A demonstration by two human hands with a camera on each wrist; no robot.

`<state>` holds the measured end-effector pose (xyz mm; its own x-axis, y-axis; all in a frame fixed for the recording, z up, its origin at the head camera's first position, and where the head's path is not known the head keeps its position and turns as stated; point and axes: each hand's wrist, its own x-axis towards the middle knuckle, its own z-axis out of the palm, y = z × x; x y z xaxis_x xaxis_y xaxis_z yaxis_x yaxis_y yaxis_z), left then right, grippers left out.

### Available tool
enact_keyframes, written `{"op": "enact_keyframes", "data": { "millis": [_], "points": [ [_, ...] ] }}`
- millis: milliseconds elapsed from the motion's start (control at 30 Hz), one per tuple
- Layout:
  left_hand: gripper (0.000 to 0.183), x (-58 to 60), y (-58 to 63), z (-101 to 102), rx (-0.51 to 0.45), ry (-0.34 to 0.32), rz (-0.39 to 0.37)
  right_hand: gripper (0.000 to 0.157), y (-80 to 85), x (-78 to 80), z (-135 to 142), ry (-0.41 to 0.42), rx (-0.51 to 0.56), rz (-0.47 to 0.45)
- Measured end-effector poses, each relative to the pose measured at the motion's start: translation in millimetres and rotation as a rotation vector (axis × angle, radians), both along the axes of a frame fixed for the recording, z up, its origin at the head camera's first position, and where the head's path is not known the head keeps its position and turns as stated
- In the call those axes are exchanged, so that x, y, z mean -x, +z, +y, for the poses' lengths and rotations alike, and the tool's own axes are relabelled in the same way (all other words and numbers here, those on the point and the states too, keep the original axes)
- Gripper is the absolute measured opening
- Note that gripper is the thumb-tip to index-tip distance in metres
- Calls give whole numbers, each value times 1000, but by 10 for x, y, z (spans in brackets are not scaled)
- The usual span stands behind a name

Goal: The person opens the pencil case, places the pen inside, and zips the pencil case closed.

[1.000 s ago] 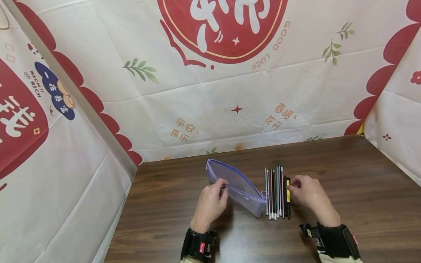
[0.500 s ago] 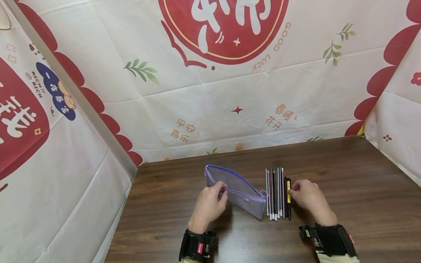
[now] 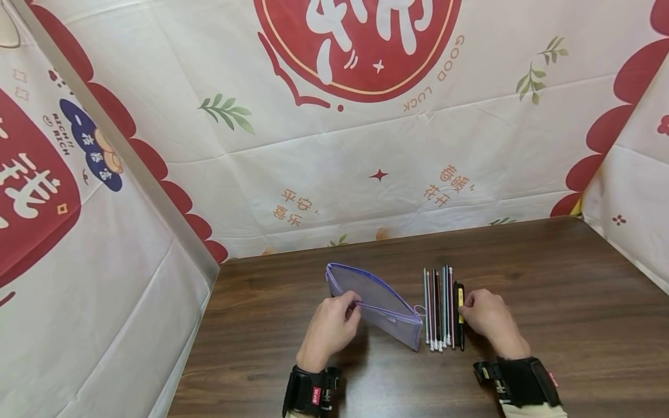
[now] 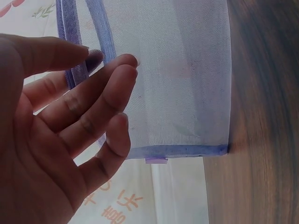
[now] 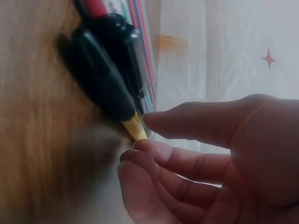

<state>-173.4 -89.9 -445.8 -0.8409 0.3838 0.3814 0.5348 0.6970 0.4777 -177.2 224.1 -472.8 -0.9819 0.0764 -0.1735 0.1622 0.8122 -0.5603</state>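
Note:
My left hand (image 3: 330, 325) pinches the zip edge of a purple mesh pencil pouch (image 3: 399, 331) between thumb and forefinger. The pouch stands tilted on the table, its mouth parted. In the left wrist view its see-through mesh (image 4: 177, 93) hangs beyond my loosely bent other fingers. To the right of the pouch, several pencils (image 3: 438, 313) lie side by side, eraser ends toward me. At the row's right end is a black marker with a yellow band (image 3: 461, 302). My right hand (image 3: 491, 319) pinches that band (image 5: 135, 127) between thumb and forefinger.
The brown wooden table (image 3: 251, 348) runs back to a printed white cloth (image 3: 334, 145). Another cloth panel (image 3: 130, 278) borders it on the left, and one (image 3: 632, 191) on the right. A pull loop (image 3: 420, 310) on the pouch touches the pencil row.
The pouch's far upper corner has sunk a little. My right hand has shifted slightly toward me along the marker. The pencils lie as before.

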Motion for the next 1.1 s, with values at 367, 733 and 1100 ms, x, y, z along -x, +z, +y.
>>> {"op": "enact_keyframes", "data": {
  "millis": [367,733,1100],
  "points": [
    [12,-6,3,4,9,6,0,39,-27,-3,-36,-21,-13,-6],
    [12,-10,7,8,5,4,-1,40,-54,11,-65,-71,-16,-25],
    [12,-9,-2,13,-2,-7,-7,39,-71,29,-75,-93,-30,-106]
  ]
}}
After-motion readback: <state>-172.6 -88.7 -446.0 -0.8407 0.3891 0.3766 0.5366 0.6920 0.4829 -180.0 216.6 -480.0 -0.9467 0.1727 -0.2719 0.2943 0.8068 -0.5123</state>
